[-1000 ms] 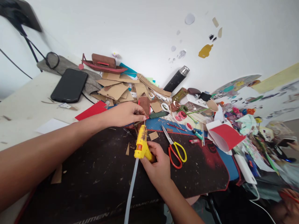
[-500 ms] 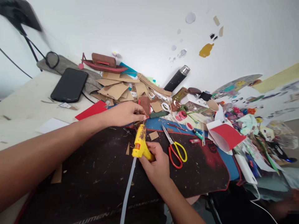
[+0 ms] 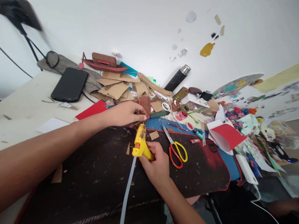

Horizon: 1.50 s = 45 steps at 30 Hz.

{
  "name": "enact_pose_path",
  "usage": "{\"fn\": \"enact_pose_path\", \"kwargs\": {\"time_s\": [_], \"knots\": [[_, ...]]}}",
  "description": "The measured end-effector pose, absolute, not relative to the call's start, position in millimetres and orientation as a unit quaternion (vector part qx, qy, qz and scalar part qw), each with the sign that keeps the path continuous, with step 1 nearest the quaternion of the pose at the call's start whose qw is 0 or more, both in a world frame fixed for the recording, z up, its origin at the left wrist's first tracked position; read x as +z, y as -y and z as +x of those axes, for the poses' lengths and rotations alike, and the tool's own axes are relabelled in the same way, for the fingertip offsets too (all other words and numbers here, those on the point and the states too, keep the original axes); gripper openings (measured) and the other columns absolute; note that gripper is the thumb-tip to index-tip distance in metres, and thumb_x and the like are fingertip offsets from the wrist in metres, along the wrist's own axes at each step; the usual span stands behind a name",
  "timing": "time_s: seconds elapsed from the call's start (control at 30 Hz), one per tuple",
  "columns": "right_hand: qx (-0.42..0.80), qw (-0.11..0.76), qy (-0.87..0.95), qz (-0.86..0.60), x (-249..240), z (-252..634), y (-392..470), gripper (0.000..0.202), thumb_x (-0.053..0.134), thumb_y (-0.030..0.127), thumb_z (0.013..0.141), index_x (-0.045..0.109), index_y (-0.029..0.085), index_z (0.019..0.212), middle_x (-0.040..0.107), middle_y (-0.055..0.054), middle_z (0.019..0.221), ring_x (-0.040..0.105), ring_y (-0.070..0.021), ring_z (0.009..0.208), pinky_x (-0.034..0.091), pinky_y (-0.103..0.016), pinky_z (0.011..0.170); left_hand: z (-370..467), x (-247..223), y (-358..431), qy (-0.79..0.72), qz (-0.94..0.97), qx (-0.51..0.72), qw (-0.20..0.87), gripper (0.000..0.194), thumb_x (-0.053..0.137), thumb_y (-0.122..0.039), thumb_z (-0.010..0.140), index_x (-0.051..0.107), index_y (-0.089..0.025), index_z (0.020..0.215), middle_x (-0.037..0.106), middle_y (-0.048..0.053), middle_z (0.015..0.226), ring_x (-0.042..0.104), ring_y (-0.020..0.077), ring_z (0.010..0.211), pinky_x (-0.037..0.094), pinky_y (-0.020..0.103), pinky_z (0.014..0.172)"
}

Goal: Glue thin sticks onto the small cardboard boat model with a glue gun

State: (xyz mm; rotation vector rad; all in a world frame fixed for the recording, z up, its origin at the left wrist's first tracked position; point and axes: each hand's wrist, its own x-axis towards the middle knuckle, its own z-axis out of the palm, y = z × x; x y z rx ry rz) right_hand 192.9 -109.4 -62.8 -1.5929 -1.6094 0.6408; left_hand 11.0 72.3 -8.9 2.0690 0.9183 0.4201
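On the desk (image 3: 21,109), two bare hands work over one dark mat (image 3: 93,177): the left hand (image 3: 134,113) has its fingers pinched on the lower end of one brown piece (image 3: 145,105) with red edging, and the right hand (image 3: 157,161) has its fingers wrapped round the grip of one yellow glue gun (image 3: 140,140), its nozzle just below the left fingertips and one glue stick (image 3: 128,188) trailing behind. One pair of scissors (image 3: 174,149) lies right of the gun, with one boat (image 3: 105,64), one flask (image 3: 177,78) and one phone (image 3: 69,84) farther back.
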Motion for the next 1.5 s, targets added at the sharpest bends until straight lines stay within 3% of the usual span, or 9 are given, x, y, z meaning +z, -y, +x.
{"fn": "enact_pose_path", "kwargs": {"time_s": [0.67, 1.5], "knots": [[0.246, 0.384, 0.631, -0.628, -66.2, 193.6, 110.3, 0.028, 0.072, 0.029, 0.086, 0.061, 0.025, 0.111, 0.084, -0.005, 0.098, 0.083, -0.0238, 0.086, 0.063, -0.03, 0.073, 10.8, -10.3, -73.0, -0.36, 0.82, 0.171, 0.411, 0.036, 0.06, -0.048, 0.092, 0.08, -0.021, 0.105, 0.08, 0.001, 0.09, 0.07, 0.019, 0.08, 0.048, 0.028, 0.074], [0.213, 0.374, 0.637, -0.639, -63.1, 189.2, 110.5, 0.028, 0.071, 0.026, 0.084, 0.061, 0.025, 0.109, 0.085, -0.007, 0.099, 0.083, -0.026, 0.088, 0.065, -0.032, 0.074, 11.3, -11.3, -73.6, -0.363, 0.807, 0.169, 0.434, 0.033, 0.062, -0.047, 0.09, 0.081, -0.022, 0.101, 0.074, -0.001, 0.073, 0.063, 0.0159, 0.062, 0.042, 0.028, 0.061]]}}
